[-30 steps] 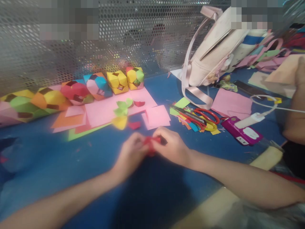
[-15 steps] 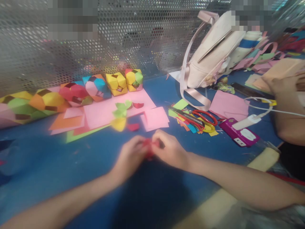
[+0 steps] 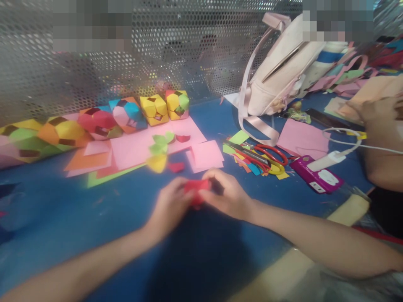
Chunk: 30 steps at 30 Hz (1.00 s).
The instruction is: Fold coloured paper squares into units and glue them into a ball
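Note:
A small piece of folded red paper (image 3: 197, 186) is held between my two hands above the blue table (image 3: 132, 218). My left hand (image 3: 173, 201) grips its left side with the fingers closed. The thumb and fingers of my right hand (image 3: 225, 193) pinch its right edge. Blur hides the folds of the piece. Just beyond my hands lie a red folded piece (image 3: 176, 167), a yellow one (image 3: 157, 163) and green ones (image 3: 159, 144). A stack of pink paper squares (image 3: 206, 155) rests in front of my right hand.
Several coloured paper balls (image 3: 97, 122) line the perforated metal panel (image 3: 151, 63). Red-handled scissors (image 3: 270, 154) lie on paper scraps to the right, near a purple power bank (image 3: 315, 174) with a cable. A pale pink bag (image 3: 277, 71) stands behind. Another person's arm (image 3: 379, 142) is at far right.
My right fingers have opened out slightly and shifted, so more of the red paper shows between my hands. My left hand has barely moved. The things on the table have stayed in place.

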### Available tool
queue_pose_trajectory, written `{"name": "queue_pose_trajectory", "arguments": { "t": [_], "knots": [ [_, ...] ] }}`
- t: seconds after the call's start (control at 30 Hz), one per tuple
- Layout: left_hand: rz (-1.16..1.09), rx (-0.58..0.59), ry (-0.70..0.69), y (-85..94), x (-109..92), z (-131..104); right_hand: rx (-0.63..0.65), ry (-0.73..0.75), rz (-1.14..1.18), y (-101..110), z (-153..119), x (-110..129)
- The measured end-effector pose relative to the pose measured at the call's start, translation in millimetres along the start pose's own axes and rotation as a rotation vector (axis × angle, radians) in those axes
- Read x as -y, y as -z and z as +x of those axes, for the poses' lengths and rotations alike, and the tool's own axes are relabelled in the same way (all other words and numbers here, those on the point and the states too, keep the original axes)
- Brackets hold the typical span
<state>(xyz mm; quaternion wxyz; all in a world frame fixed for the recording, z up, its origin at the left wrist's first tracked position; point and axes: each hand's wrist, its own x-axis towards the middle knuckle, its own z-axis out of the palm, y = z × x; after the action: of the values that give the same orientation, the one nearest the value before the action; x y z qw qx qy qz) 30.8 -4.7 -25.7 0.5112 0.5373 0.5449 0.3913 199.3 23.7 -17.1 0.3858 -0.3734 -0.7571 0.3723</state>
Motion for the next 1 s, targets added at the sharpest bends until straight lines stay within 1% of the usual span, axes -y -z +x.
{"name": "queue_pose_trajectory", "arguments": {
  "t": [0.1, 0.17, 0.23, 0.3, 0.37, 0.5, 0.57, 0.63, 0.7, 0.77, 1.0],
  "knots": [
    [0.038, 0.017, -0.008, 0.4, -0.4, -0.3, -0.028, 0.018, -0.025, -5.0, -0.5, -2.7],
    [0.052, 0.017, -0.010, 0.8, 0.3, -0.4, -0.037, 0.079, -0.040, -6.3, -1.0, -4.3],
    [0.060, 0.017, -0.017, 1.3, 1.3, -0.5, -0.010, 0.159, -0.038, -5.2, -1.5, -4.6],
    [0.054, 0.017, -0.022, 1.8, 2.4, -0.6, 0.034, 0.183, 0.012, -2.4, -1.7, -3.5],
    [0.028, 0.025, -0.023, 2.3, 3.5, -0.6, 0.040, 0.106, 0.092, 0.7, -0.9, -2.1],
    [0.007, 0.045, -0.032, 3.6, 5.2, -0.1, -0.047, -0.165, 0.205, 2.3, 4.6, -3.4],
    [0.032, 0.051, -0.032, 4.1, 5.0, 0.4, -0.042, -0.225, 0.234, 0.6, 7.3, -5.0],
    [0.053, 0.055, -0.028, 3.9, 4.0, 1.0, 0.007, -0.229, 0.245, -1.5, 8.2, -5.6],
    [0.055, 0.050, -0.018, 3.2, 2.5, 1.5, 0.070, -0.207, 0.242, -3.0, 7.2, -5.0],
    [0.042, 0.047, -0.005, 2.3, 1.3, 1.8, 0.107, -0.190, 0.220, -4.0, 5.2, -4.2],
    [-0.013, 0.054, 0.014, 0.7, 3.1, 2.6, 0.112, -0.141, 0.088, -6.5, 3.4, -4.9]
  ]
}}
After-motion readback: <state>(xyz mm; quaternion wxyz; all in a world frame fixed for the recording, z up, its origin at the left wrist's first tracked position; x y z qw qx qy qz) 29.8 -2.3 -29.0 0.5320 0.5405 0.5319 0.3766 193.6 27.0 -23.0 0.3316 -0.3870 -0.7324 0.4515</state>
